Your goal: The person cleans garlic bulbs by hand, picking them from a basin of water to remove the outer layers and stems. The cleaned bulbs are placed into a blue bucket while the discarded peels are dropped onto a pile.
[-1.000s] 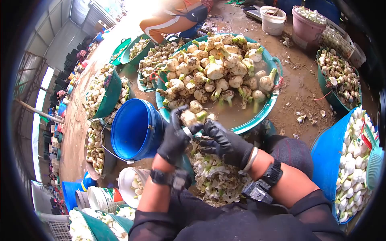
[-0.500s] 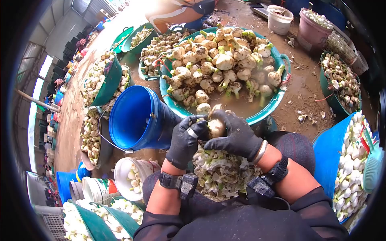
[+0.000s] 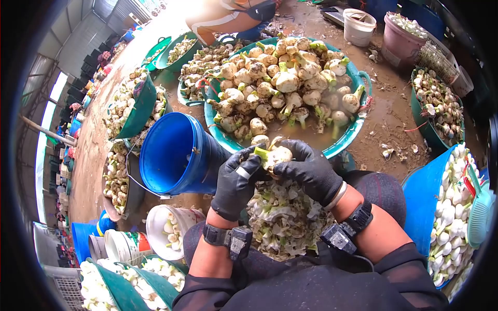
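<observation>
In the middle, just beyond a heap of pale peeled skins (image 3: pixel 282 220) in my lap, I hold a garlic bulb (image 3: pixel 280 156) with a short green stem. My right hand (image 3: pixel 313 175), in a dark glove, has its fingers closed around the bulb's right side. My left hand (image 3: pixel 234 179), gloved too and with a white band on one finger, is closed on the bulb's left, stem side. Just beyond the hands stands a wide green tub (image 3: pixel 220 139) of muddy water, piled with unpeeled garlic bulbs (image 3: pixel 287 81).
An open blue bucket (image 3: pixel 168 153) lies tilted left of my hands. White buckets (image 3: pixel 155 233) and green baskets of pale peeled bulbs (image 3: pixel 163 269) are at lower left. A blue container (image 3: pixel 423 202) of white bulbs stands at right. Another person (image 3: pixel 220 20) crouches beyond the tub.
The bulb has been turned, so its green stem now points left and shows between my hands. My right hand has shifted slightly and its fingers have curled lower around the bulb.
</observation>
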{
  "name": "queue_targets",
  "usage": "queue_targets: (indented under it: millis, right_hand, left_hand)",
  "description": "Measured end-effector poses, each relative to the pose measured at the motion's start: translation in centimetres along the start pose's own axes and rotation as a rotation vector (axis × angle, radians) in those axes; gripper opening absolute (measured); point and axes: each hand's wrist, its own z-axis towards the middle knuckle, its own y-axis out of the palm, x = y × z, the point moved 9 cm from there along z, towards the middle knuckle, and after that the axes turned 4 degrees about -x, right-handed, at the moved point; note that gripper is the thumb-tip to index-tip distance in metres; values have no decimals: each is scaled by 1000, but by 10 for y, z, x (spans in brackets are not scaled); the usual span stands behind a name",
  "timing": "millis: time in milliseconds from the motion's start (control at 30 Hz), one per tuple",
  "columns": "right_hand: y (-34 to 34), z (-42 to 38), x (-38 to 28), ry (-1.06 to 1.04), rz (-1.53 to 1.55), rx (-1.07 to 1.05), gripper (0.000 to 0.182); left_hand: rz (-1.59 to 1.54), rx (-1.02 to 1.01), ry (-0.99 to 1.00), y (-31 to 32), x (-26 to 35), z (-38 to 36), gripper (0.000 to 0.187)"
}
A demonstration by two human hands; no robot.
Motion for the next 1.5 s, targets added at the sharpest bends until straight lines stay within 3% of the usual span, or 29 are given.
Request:
queue_targets:
  millis: [200,333,433,500,533,633,700,767,833,867,1000,1033,1067,1167,1233,1267,1300,1367,1500]
  right_hand:
    - [5,0,-9,-36,-68,3,46]
    - [5,3,-2,-41,-86,-26,33]
    - [7,3,7,58,-25,-92,33]
    - [10,0,37,338,285,-98,41]
    - [12,1,42,350,474,-166,45]
    - [12,5,34,323,484,-296,46]
    - [14,6,29,300,492,-198,44]
    - [16,7,25,277,501,-103,43]
    - [17,5,27,303,511,-49,44]
    - [14,5,28,305,512,-47,44]
    - [29,-11,37,487,472,-215,41]
    - [38,-19,38,553,445,-265,40]
    - [46,-23,36,520,347,-328,35]
    - [41,-16,56,493,469,-268,26]
    - [36,-10,20,368,360,-165,25]
    - [25,-3,20,287,434,-203,26]
    - [24,-2,13,266,469,-284,26]
    - [8,2,6,166,337,-152,27]
    - [6,2,7,143,332,-81,30]
  left_hand:
    - [-53,-19,-112,-4,-13,-4,33]
    - [181,5,-62,-4,-1,-4,26]
    - [282,1,8,-11,-1,-5,22]
    - [297,16,42,-15,-2,-6,19]
    - [262,-15,59,-12,-1,-6,20]
    - [156,-48,12,2,4,-8,23]
    - [-54,-11,15,10,11,-9,23]
    - [-73,-41,27,6,7,-8,24]
    - [185,-120,66,3,4,-7,24]
    - [138,-116,17,0,0,-9,24]
    - [337,-142,235,0,16,-7,23]
    - [353,-141,169,-4,12,-7,26]
    - [481,-186,268,5,19,-9,28]
    - [675,-250,440,25,31,-16,26]
    - [102,35,187,-11,15,-7,27]
    - [-1,4,72,-45,-11,0,31]
    - [391,-9,191,-35,12,-4,32]
    - [276,91,1,-47,-5,-3,36]
    - [123,20,64,-17,3,-8,39]
